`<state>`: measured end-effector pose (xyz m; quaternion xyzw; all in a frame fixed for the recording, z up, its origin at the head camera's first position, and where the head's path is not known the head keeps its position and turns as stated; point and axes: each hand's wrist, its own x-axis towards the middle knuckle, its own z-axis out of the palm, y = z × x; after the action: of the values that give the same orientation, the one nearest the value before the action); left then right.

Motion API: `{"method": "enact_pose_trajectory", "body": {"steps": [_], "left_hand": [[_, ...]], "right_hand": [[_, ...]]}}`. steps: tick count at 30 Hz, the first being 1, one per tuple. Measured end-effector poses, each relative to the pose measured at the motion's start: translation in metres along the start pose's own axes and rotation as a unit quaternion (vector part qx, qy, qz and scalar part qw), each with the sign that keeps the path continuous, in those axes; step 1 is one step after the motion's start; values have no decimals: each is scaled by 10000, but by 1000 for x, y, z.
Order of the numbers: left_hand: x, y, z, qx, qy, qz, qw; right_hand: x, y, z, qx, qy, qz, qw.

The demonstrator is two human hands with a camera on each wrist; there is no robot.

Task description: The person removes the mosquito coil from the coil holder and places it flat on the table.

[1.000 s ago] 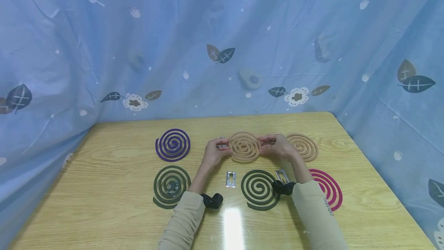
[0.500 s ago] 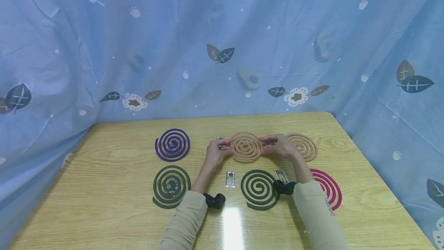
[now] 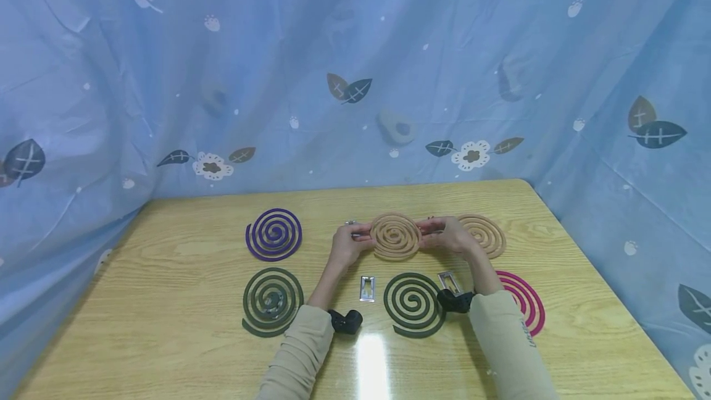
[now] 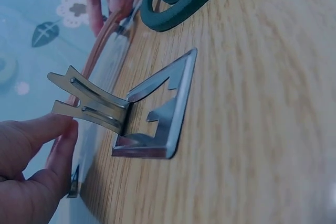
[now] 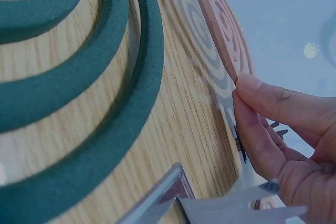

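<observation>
A tan mosquito coil point(image 3: 395, 236) is held above the back middle of the table, between both hands. My left hand point(image 3: 345, 247) pinches its left rim between thumb and fingers. On the opposite rim, the thumb and forefinger of my right hand point(image 3: 451, 236) pinch it. Seen from the right wrist, the coil point(image 5: 214, 24) stands tilted, its shadow on the wood beyond. A metal coil stand point(image 4: 181, 103) with a raised, notched tab lies below my left wrist. Near my right wrist is another metal stand point(image 3: 446, 281), beside a dark green coil point(image 3: 413, 303).
A purple coil point(image 3: 274, 234) and another green coil point(image 3: 255, 310), with a metal piece at its centre, lie at left. At right are a second tan coil point(image 3: 489, 236) and a pink coil point(image 3: 536, 307), partly behind my right arm. A blue curtain point(image 3: 355, 48) hangs behind the table.
Both hands have shifted slightly to the right with the tan coil, still pinching its rims. The head view has turned a little. The things on the table have stayed in place.
</observation>
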<state>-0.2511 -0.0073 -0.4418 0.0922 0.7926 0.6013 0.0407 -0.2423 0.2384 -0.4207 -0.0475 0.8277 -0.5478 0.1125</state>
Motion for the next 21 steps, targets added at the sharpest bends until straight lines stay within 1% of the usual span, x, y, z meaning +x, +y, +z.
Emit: {"method": "enact_pose_trajectory", "body": {"steps": [5,12,14,21], "left_hand": [[1,-1,2,103,-76,48,9999],[4,-1,6,157,-24,-134,9998],[4,-1,6,202,-30,-127,9997],[5,-2,6,337,-193,-98,9992]], "right_hand": [[-2,0,0,24,33,97,9999],[-4,-1,2,85,105,148,9998],[-5,-2,3,106,117,152,9998],[-6,-4,5,165,173,246,9994]]}}
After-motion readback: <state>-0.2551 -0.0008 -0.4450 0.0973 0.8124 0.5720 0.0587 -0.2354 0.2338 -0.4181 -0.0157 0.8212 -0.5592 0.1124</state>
